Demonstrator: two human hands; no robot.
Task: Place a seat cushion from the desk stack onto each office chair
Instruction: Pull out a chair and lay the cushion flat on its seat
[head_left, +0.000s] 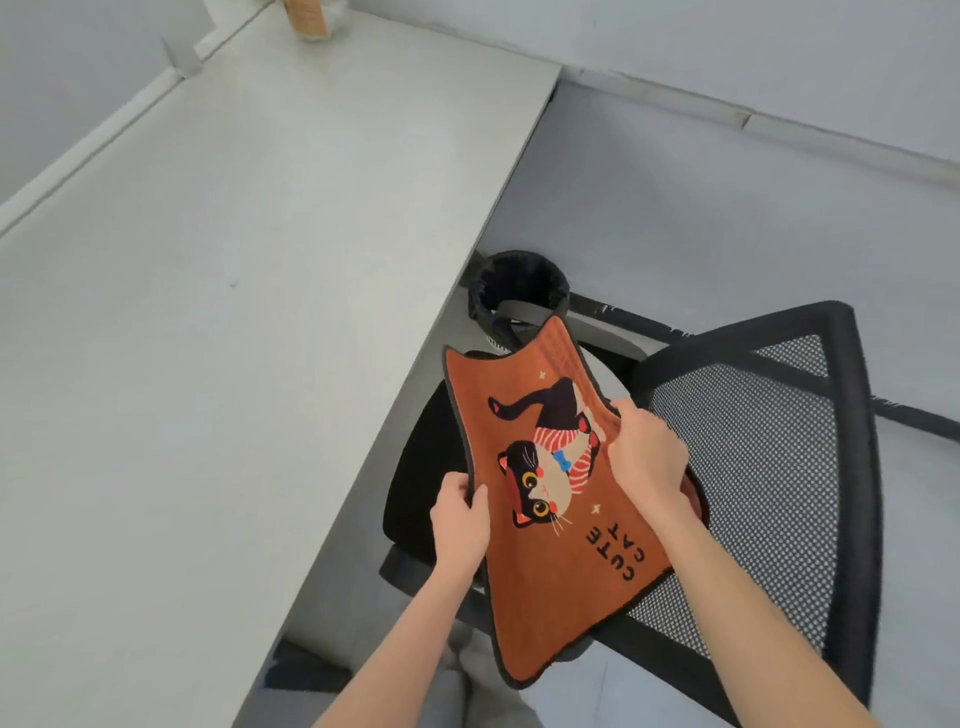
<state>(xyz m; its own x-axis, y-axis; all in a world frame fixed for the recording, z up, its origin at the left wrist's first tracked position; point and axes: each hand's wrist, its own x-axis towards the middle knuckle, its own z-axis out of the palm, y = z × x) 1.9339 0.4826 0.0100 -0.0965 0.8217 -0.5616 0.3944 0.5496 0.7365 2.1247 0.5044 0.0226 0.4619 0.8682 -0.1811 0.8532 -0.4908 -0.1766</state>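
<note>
At far left, the white desk (218, 322) shows only a bare top here; no stack of cushions lies within view. Just beside its edge, the left hand (460, 522) pinches the left border of the orange cat-print seat cushion (540, 571), thumb on top, fingers curled beneath. The cushion hangs stretched above the black seat (415, 483) of the office chair (769, 467), not yet lying flat on it. The right hand (647, 457) grips the cushion's right border, fingers bunched into the fabric. Behind stands a black bin (514, 291). The step in hand appears to be placement; the next move likely calls for lowering the cushion squarely onto the seat and letting go.
</note>
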